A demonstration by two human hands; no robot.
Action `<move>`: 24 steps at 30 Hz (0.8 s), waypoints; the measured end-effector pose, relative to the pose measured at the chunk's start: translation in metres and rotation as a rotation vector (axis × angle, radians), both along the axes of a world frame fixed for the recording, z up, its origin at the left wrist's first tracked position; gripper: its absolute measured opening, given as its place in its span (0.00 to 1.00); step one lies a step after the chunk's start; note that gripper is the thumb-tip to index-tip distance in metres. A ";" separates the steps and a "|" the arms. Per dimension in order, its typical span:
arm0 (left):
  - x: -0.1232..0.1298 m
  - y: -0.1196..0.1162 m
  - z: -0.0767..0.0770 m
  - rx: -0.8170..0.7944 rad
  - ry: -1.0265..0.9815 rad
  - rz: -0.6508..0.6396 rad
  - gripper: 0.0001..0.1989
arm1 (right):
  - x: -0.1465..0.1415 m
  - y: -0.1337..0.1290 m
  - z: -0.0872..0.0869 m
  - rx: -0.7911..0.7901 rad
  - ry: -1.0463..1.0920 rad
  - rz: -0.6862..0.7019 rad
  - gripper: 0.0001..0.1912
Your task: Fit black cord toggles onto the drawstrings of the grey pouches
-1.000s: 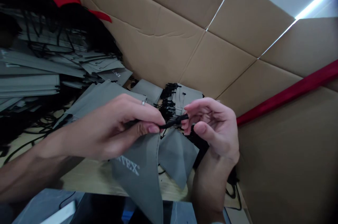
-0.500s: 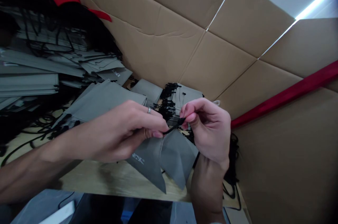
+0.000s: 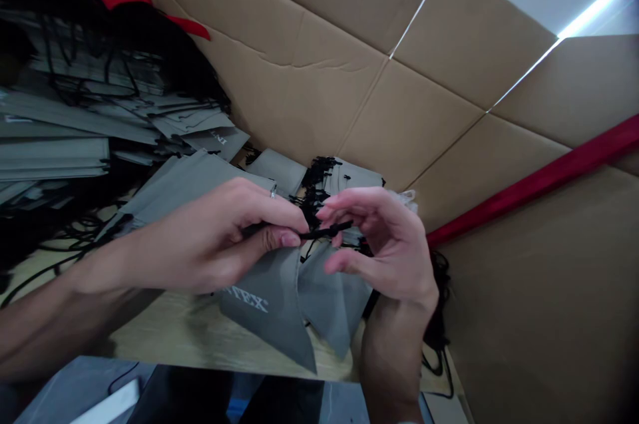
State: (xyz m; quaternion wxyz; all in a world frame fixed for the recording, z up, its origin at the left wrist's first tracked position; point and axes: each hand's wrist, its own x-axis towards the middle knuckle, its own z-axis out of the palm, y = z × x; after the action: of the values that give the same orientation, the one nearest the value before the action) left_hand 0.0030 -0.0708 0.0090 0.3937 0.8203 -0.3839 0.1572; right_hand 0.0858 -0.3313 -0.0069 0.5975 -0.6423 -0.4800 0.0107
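Between thumb and fingers, my left hand pinches a black cord whose knotted end points right. My right hand is open around that end, thumb and fingers apart. Below my left hand hangs a grey drawstring bag with white lettering, partly hidden by the hand. Beside it, under my right hand, another grey piece of fabric lies over the table edge.
Stacks of grey bags with black cords fill the left side. More bags lie by the cardboard wall. A red strip crosses the right side. The wooden table runs along the front.
My right hand has let go of the cord's end and spread its fingers. My left hand has shifted slightly left, and more of the bag's lettering shows.
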 end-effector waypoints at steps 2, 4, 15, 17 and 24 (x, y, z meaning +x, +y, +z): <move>-0.001 0.000 0.000 0.004 0.010 -0.003 0.14 | 0.001 0.004 -0.004 -0.005 -0.059 0.015 0.22; -0.001 0.000 0.000 0.005 0.008 -0.007 0.13 | 0.003 0.006 -0.007 0.005 -0.092 0.008 0.15; -0.006 -0.007 -0.020 -0.362 0.215 -0.398 0.18 | 0.009 0.021 -0.018 0.251 0.020 0.403 0.21; -0.005 -0.008 -0.020 -0.379 0.249 -0.496 0.19 | 0.007 0.022 -0.019 0.259 0.088 0.440 0.21; -0.005 0.001 -0.003 -0.199 0.082 -0.091 0.12 | -0.003 -0.001 0.003 0.160 0.215 0.124 0.23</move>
State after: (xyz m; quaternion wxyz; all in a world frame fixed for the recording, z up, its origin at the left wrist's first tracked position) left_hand -0.0021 -0.0700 0.0064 0.4952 0.7648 -0.3867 0.1426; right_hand 0.0832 -0.3320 -0.0036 0.6930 -0.5569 -0.4512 0.0781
